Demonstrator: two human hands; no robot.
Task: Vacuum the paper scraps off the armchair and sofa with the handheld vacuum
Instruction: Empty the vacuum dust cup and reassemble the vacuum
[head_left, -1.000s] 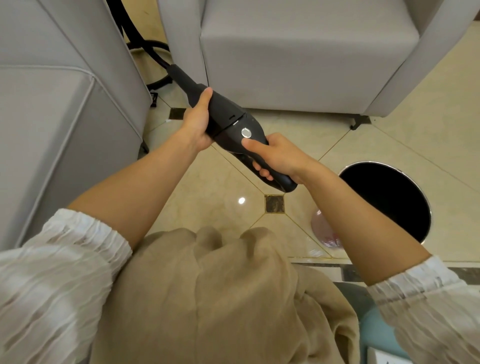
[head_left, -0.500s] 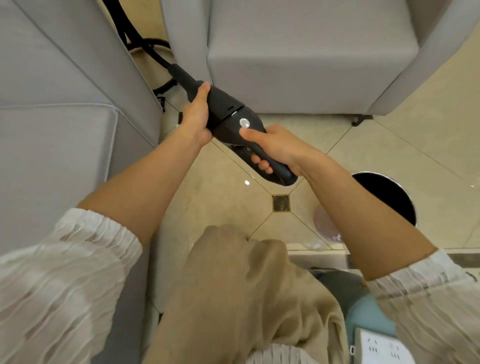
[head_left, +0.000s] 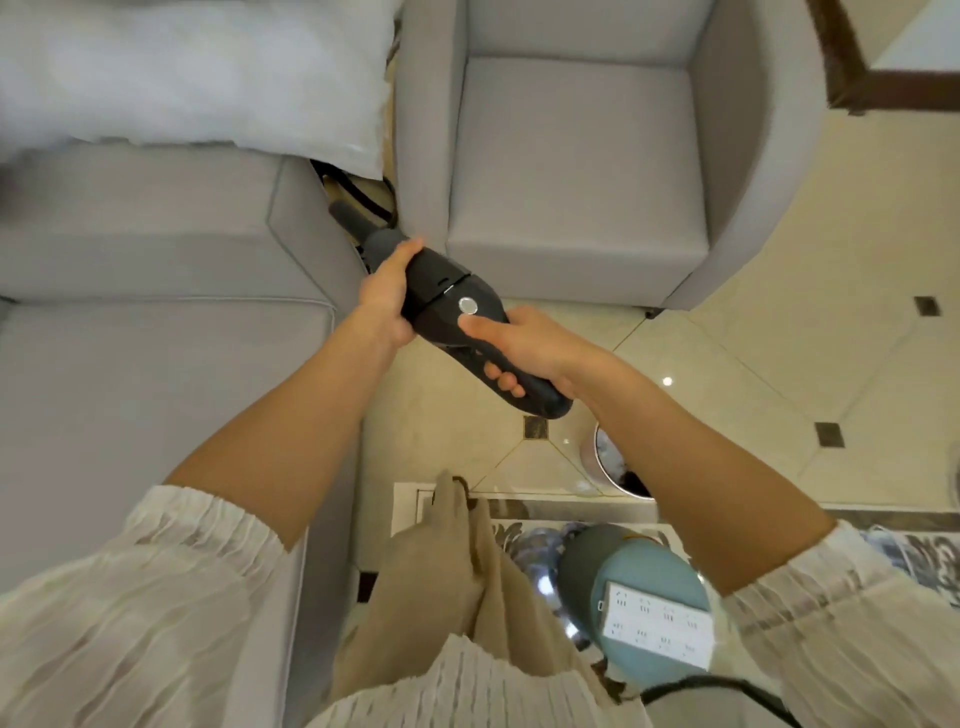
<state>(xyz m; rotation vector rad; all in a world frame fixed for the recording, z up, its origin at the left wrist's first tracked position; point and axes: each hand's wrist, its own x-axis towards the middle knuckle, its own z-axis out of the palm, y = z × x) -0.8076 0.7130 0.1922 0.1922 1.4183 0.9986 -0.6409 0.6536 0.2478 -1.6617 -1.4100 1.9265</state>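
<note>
- Head view looks down on a black vacuum (head_left: 447, 301) held in the air above the tiled floor (head_left: 737, 364), in the gap between the sofa (head_left: 156, 322) and the armchair (head_left: 576, 171).
- Left hand (head_left: 387, 296) wraps the front part of the vacuum's body, fingers curled over its top and thumb underneath.
- Right hand (head_left: 524, 348) grips the rear handle; its fingers curl round the underside and the thumb lies along the top, its tip just short of the round silver button (head_left: 468, 306).
- Vacuum's narrow nozzle (head_left: 350, 221) points away and to the left, into the gap between the two seats, where dark cords (head_left: 374, 200) lie on the floor.
- Armchair seat shows plain grey cloth; no scraps can be made out on it.
- Sofa cushions look equally bare from here, with a white pillow (head_left: 208, 73) resting at the far end.
- Round bin (head_left: 605, 462) stands on the floor under the right forearm, which hides most of it. Its inside is dark, and whether anything lies in it cannot be told.
- Blue-grey rounded object (head_left: 644, 571) sits near the bottom edge with a white power strip (head_left: 657, 623) lying on top of it.
- Beige cloth (head_left: 452, 561) hangs at the lower middle, between the white sleeves (head_left: 130, 613).
</note>
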